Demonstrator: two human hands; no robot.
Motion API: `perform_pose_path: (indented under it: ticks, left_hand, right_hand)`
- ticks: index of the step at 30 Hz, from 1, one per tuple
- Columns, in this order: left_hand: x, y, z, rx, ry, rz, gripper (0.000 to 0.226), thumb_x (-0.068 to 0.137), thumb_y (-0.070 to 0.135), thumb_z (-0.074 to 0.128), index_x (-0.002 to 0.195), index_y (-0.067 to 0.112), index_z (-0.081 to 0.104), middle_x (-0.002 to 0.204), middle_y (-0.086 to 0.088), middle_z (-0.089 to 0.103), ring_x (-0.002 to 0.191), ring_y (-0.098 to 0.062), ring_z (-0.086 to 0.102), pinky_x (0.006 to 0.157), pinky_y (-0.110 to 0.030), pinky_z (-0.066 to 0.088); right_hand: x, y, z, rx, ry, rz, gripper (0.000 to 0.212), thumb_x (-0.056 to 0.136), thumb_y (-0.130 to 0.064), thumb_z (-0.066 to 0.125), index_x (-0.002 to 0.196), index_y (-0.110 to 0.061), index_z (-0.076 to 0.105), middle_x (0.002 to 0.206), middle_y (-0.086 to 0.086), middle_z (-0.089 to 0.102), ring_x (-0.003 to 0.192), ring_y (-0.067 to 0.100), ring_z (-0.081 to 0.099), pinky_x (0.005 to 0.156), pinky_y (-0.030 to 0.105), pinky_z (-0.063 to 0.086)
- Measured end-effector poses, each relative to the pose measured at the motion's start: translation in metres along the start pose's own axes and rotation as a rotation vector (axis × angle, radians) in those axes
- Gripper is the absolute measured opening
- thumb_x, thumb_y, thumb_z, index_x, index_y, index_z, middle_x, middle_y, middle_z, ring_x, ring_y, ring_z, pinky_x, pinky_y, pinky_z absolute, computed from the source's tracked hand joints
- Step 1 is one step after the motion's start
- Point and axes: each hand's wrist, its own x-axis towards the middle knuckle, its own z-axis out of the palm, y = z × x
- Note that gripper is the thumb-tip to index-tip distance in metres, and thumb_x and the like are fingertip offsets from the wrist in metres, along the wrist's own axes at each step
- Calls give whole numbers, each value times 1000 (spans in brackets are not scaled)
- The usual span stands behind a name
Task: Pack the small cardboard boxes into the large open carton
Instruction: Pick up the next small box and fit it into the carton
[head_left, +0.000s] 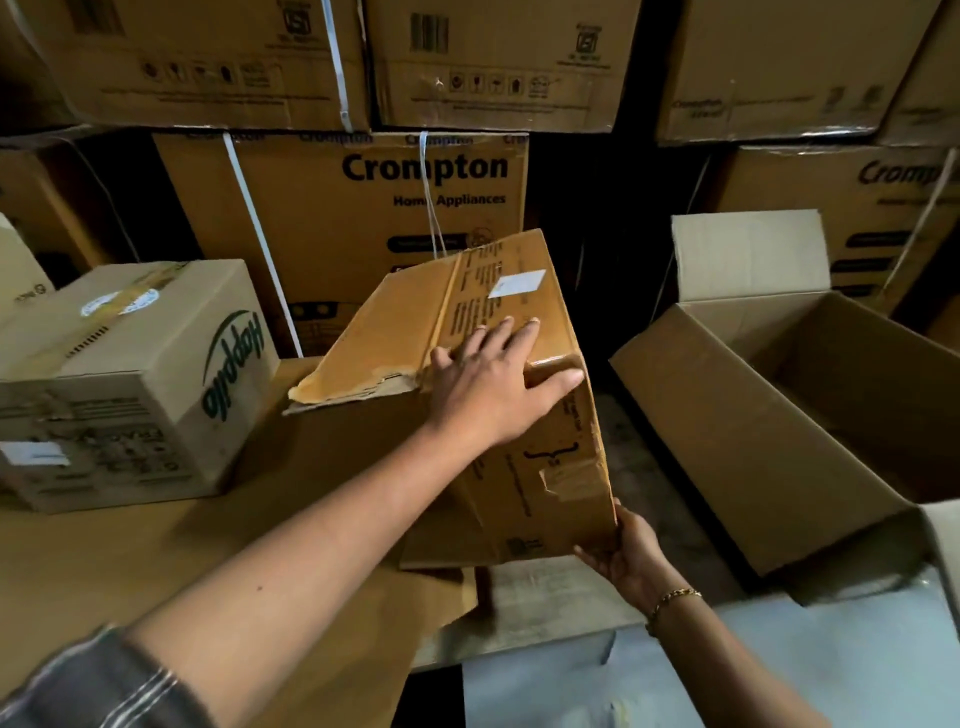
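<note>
A small brown cardboard box (530, 467) with a white label is tilted in the middle of the view, one top flap torn. My left hand (493, 384) lies flat on its top, fingers spread and thumb over the upper right edge. My right hand (623, 556) grips the box's lower right corner from below. The large open carton (737, 447) stands to the right, its flaps up and its inside showing no boxes. A second small box (130, 384), pale with green "Happilo" lettering, sits at the left on a flat cardboard surface (156, 561).
Stacked "Crompton" cartons (363, 208) with white straps form a wall behind. More cartons (779, 67) are stacked above and to the right. A pale floor or sheet (753, 675) shows at the bottom right. A dark gap separates the flat cardboard surface from the open carton.
</note>
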Motion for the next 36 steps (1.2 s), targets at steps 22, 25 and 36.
perform_pose_path:
  ticks: [22, 25, 36]
  left_hand:
    - [-30, 116, 166, 415, -256, 373, 72, 99, 53, 40, 157, 13, 22, 164, -19, 18, 149, -44, 15, 114, -58, 19]
    - [-28, 118, 157, 356, -295, 397, 71, 98, 54, 41, 155, 14, 28, 163, -17, 21, 150, -40, 15, 116, -55, 19]
    - [-16, 18, 46, -205, 453, 228, 53, 93, 59, 44, 128, 23, 61, 139, 3, 57, 140, -22, 40, 114, -43, 26]
  right_hand:
    - [-1, -44, -90, 7, -95, 19, 76, 87, -77, 45, 111, -13, 79, 121, 21, 71, 120, 45, 60, 107, 65, 37]
    - [-10, -63, -91, -61, -97, -7, 66, 90, -69, 50, 99, -12, 82, 93, 17, 77, 86, 35, 72, 81, 45, 56]
    - [-6, -87, -82, -504, 109, -241, 22, 104, -41, 48, 113, -25, 60, 126, 13, 63, 109, 31, 65, 96, 48, 54]
